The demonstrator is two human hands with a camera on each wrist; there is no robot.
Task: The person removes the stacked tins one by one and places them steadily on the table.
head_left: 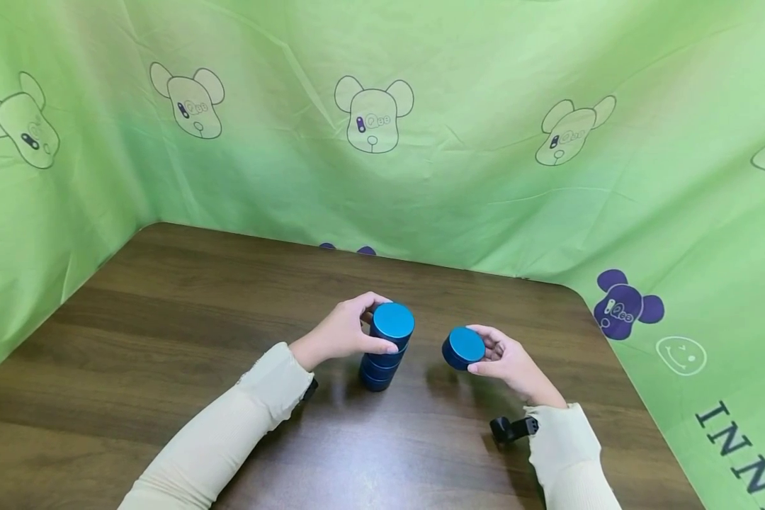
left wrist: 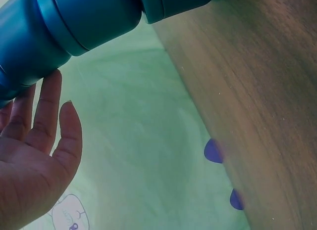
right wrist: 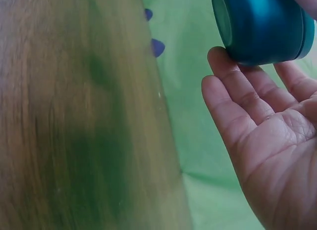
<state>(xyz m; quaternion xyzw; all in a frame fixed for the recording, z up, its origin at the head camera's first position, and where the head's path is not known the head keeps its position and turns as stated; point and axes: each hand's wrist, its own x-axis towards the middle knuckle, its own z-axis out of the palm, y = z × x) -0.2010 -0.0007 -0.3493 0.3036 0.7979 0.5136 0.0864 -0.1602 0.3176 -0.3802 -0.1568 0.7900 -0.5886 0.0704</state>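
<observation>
A stack of round blue tins [head_left: 382,365] stands upright on the wooden table in the head view. My left hand [head_left: 344,329] grips its top part, thumb in front and fingers behind. In the left wrist view the stacked tins [left wrist: 99,17] cross the upper left, with fingertips of the left hand [left wrist: 34,156] against them. To the right of the stack, my right hand [head_left: 510,361] holds a single round blue tin [head_left: 467,345] above the table, between thumb and fingers. The right wrist view shows that tin [right wrist: 262,27] over the fingers of the right hand [right wrist: 272,121].
The brown wooden table [head_left: 185,312] has rounded far corners. A green curtain [head_left: 280,156] printed with bear heads hangs along the back and both sides. A black wrist camera [head_left: 513,428] sits under the right sleeve.
</observation>
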